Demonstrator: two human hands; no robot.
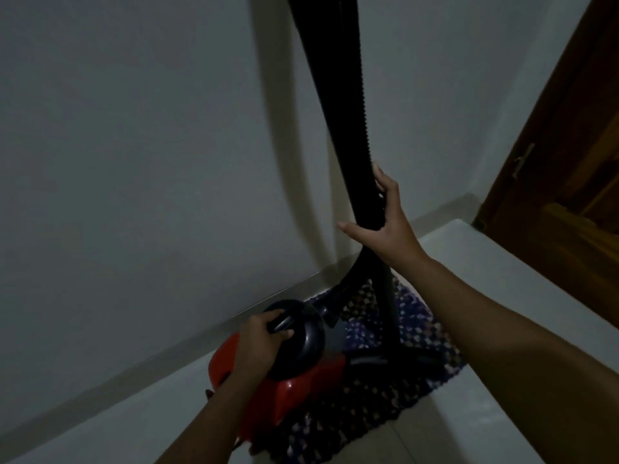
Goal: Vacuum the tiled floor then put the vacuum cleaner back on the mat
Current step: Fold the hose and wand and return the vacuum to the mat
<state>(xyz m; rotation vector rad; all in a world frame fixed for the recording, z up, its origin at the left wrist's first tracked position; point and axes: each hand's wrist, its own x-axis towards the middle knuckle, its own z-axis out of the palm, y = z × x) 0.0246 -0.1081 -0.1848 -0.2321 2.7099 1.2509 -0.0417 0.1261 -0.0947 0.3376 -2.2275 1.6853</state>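
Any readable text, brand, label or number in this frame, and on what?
None. The red vacuum body, its black top, the hose and the mat show no lettering in this dim frame. The left hand covers part of the top; the right hand holds the hose.

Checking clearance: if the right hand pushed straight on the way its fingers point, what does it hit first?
The right hand already grips the black hose; beyond that, likely the white wall, though depth is unclear.

The vacuum cleaner (294,373) seemingly sits on the mat (395,390), beside the wall (134,162).
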